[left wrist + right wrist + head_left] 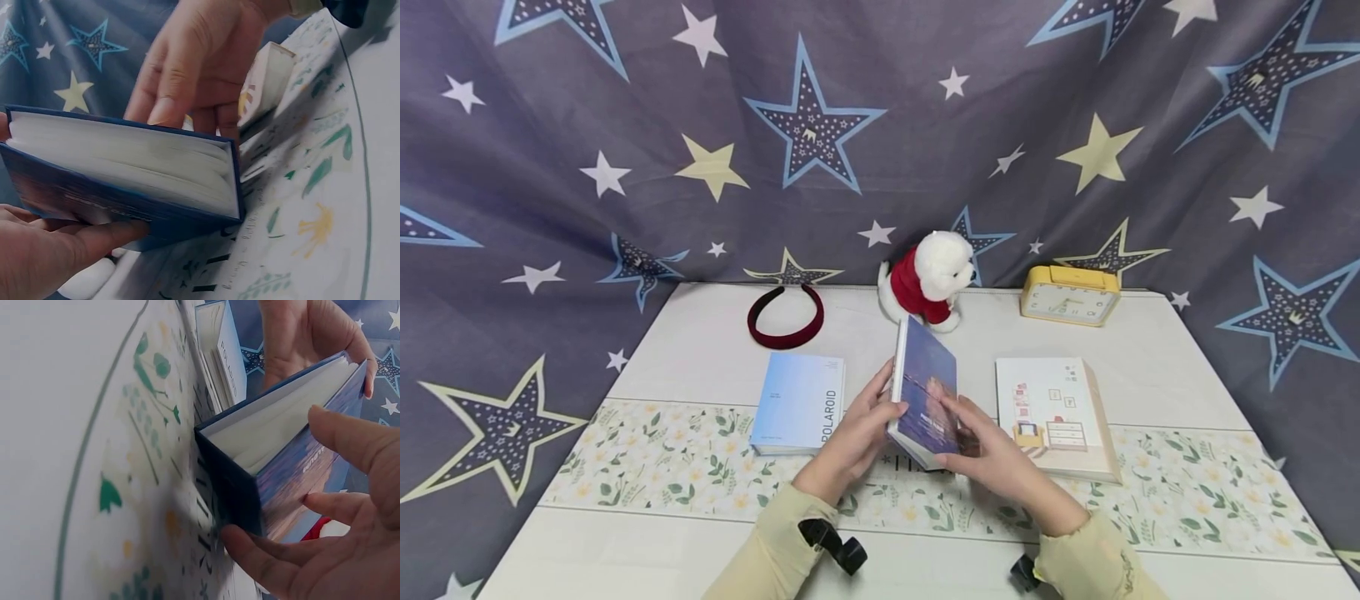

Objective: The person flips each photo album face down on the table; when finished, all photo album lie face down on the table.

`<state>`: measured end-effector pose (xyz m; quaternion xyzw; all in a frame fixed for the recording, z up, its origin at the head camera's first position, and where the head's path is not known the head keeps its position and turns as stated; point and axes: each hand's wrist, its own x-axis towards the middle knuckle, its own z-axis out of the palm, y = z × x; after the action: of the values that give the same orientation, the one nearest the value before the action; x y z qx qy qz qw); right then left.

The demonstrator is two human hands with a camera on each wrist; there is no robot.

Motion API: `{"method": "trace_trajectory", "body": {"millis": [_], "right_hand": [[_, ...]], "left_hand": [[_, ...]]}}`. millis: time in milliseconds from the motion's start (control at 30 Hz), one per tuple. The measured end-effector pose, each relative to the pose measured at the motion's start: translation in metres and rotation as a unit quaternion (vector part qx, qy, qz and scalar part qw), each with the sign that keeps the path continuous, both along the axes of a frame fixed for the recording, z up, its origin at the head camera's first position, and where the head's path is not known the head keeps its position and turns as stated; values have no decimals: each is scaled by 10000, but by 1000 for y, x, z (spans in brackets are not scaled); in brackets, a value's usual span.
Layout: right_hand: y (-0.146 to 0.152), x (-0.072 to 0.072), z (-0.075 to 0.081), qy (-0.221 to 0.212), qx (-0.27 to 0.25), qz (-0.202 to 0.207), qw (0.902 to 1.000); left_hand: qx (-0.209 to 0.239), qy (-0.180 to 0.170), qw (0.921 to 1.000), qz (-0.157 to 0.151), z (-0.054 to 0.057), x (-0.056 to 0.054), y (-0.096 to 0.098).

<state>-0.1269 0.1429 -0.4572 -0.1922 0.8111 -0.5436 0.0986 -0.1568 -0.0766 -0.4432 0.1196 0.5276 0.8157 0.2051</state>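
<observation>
Sleeved grips [865,429] [996,450]; page-filled album [919,365] between

"POLAROID" runs in dark capitals along the side of the light blue book [790,404]. On the purple-blue book [931,375], pale letters read "LBUM" in the right wrist view, the first unclear. The surface [647,450] bears black lettering, partly covered, and small script including "a little".
</observation>
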Motion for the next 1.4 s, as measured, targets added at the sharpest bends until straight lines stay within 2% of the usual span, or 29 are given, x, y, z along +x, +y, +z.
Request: {"method": "trace_trajectory", "body": {"millis": [100, 167, 333, 433, 567, 733, 867, 1067, 1233, 1400], "right_hand": [[1, 1, -1, -123, 190, -240, 9995], [2, 0, -2, -112, 222, -259, 9994], [6, -2, -3, 180, 567, -277, 9978], [8, -1, -1, 316, 1015, -457, 9933], [10, 0, 0, 428, 1216, -573, 9900], [12, 0, -1, 638, 1254, -554, 9885], [12, 1, -1, 673, 1588, -631, 9830], [12, 3, 1, 711, 1970, -692, 9754], [12, 3, 2, 861, 2199, -692, 9692], [10, 3, 1, 949, 2418, -691, 9632]], "left_hand": [[-57, -27, 10000, 25, 1, 0, -3], [-99, -89, 9999, 41, 2, -1, -5], [-135, -276, 9991, 275, 0, 0, -7], [-170, -222, 9990, 361, -3, 1, -9], [-245, -101, 9994, 206, -9, 0, -12], [-805, 80, 9965, 205, -16, -1, -10], [-1447, 437, 9880, 328, -20, 0, -7], [-2416, 1234, 9616, 412, -26, 2, -5], [-2775, 1635, 9459, 387, -28, 2, -5], [-2935, 1904, 9364, 292, -31, 1, -6]]}}
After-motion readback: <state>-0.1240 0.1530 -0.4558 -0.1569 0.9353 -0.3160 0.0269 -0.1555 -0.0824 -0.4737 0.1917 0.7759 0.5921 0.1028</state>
